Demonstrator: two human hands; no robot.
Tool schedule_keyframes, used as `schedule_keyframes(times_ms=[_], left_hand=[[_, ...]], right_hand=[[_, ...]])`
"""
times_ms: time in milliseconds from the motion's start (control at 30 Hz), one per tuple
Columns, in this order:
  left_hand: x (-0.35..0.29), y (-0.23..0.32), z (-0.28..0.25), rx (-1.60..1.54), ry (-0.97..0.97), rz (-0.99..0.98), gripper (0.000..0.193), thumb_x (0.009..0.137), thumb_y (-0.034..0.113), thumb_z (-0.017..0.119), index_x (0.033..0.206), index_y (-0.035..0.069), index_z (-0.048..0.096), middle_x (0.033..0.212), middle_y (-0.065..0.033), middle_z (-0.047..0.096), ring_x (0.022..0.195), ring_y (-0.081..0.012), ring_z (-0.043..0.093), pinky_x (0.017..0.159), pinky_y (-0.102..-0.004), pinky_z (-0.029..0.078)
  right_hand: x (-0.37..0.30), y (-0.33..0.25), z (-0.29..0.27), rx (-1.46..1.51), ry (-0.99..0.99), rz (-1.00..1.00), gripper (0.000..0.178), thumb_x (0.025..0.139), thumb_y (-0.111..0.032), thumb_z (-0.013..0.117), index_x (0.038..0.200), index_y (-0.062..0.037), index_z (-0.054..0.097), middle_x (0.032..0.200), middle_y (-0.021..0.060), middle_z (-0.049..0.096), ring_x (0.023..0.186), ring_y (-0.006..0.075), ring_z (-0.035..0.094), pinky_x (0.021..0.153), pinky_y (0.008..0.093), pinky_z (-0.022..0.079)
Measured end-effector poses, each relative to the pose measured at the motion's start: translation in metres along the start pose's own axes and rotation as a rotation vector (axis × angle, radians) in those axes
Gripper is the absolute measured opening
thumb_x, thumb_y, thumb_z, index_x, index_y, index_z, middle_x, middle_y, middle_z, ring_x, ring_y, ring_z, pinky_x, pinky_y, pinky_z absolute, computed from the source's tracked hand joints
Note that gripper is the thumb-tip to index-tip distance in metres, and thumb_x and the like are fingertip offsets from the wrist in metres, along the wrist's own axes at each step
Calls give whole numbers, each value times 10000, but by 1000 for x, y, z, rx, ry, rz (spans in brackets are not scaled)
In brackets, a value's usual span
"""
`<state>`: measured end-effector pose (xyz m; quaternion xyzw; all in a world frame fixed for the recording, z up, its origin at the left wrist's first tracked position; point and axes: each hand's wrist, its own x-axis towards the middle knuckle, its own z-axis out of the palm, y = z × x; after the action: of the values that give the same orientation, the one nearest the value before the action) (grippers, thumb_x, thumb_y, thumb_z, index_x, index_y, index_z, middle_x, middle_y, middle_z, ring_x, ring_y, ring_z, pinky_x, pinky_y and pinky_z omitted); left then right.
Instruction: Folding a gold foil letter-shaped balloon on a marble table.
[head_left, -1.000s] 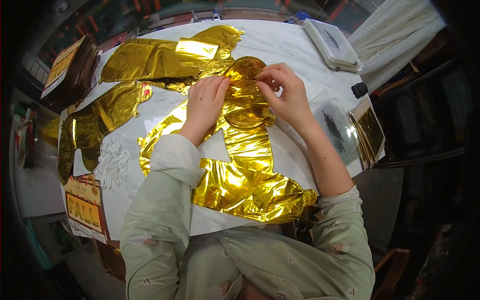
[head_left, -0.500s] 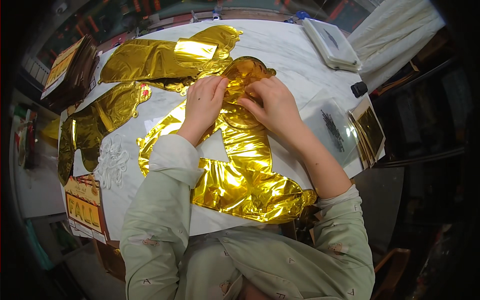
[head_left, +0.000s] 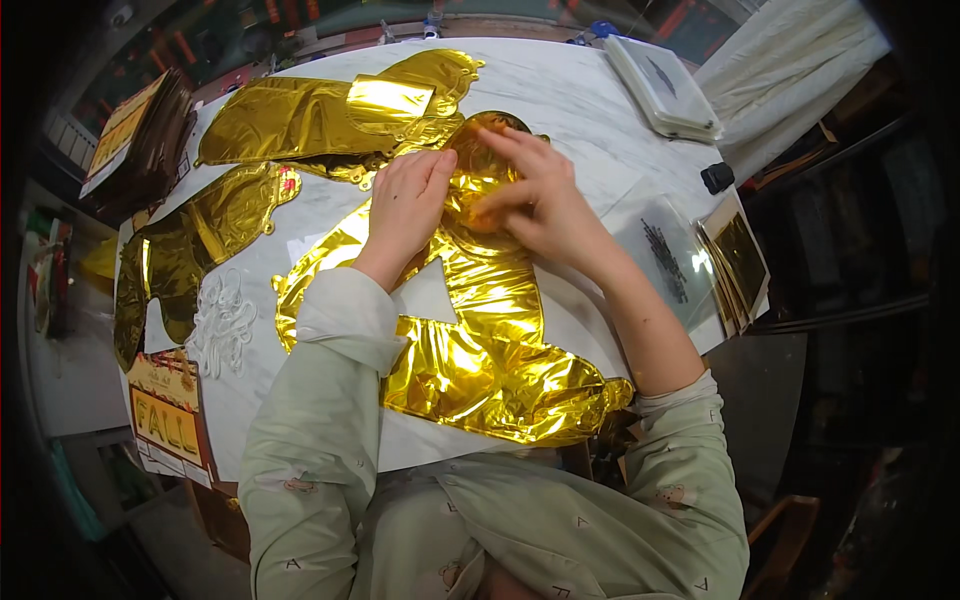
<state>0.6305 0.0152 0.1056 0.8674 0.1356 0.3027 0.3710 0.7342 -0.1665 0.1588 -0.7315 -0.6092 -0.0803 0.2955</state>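
A flat gold foil balloon [head_left: 490, 300], shaped like a letter with a hole in its middle, lies in front of me. My left hand [head_left: 408, 205] is closed, its fingers pressed together on the balloon's upper part; the fingertips are partly hidden. Over the folded far end of the same foil, my right hand [head_left: 540, 195] is open, fingers apart and slightly blurred. Beyond my hands lies another gold foil balloon [head_left: 280, 120] with a bright folded patch on it. A third foil balloon [head_left: 215, 225] spreads out to the left.
White string [head_left: 222, 320] lies in a loose heap at the left, by a printed card [head_left: 170, 415]. A card stack [head_left: 135, 135] stands far left. On the right are a clear bag of dark thin pieces [head_left: 660, 250], flat gold packets [head_left: 735, 265], a white box [head_left: 665, 90] and a black object [head_left: 717, 179].
My right hand's fingers have gone from curled on the foil to spread apart, reaching a little farther over its far end. The left hand stays in place.
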Motion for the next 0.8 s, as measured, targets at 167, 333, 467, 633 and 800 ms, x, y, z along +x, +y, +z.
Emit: schedule_keyframes(times_ms=[167,333,467,633,800], left_hand=[[-2,2,-2,63,-33,-11,451,975,459,626,1110,37,713,1092,-140,718,1076,-330,632,951,-427,438],[-1,-8,5,160,71,117,436,910,425,709,1130,48,718,1090,-121,721,1046,-319,641,920,-412,465],[3,-2,1,83,-101,-36,325,973,372,629,1059,72,718,1070,-107,722,1054,-326,633,926,-436,429],[1,-2,0,67,-24,-11,335,1045,336,521,1016,57,704,1029,-110,721,1021,-331,632,892,-444,430],[-1,0,0,18,21,13,367,1049,358,515,1028,46,705,1038,-123,721,1040,-331,632,900,-445,431]], right_hand=[[2,9,-12,-75,184,66,193,730,-188,869,865,-80,781,1144,66,687,1106,276,587,963,437,438],[10,-11,-17,-101,280,143,297,718,-166,891,850,-52,651,987,41,642,988,236,584,836,393,453],[5,-12,-43,311,-309,71,387,682,-127,894,994,-71,672,1050,61,619,890,220,612,714,333,489],[0,-13,-40,172,-370,73,429,698,-129,868,1093,-64,713,1094,58,650,1019,273,649,876,359,540],[-4,6,-33,-13,-399,63,297,787,-173,780,1055,-59,724,985,93,689,882,279,686,770,367,547]])
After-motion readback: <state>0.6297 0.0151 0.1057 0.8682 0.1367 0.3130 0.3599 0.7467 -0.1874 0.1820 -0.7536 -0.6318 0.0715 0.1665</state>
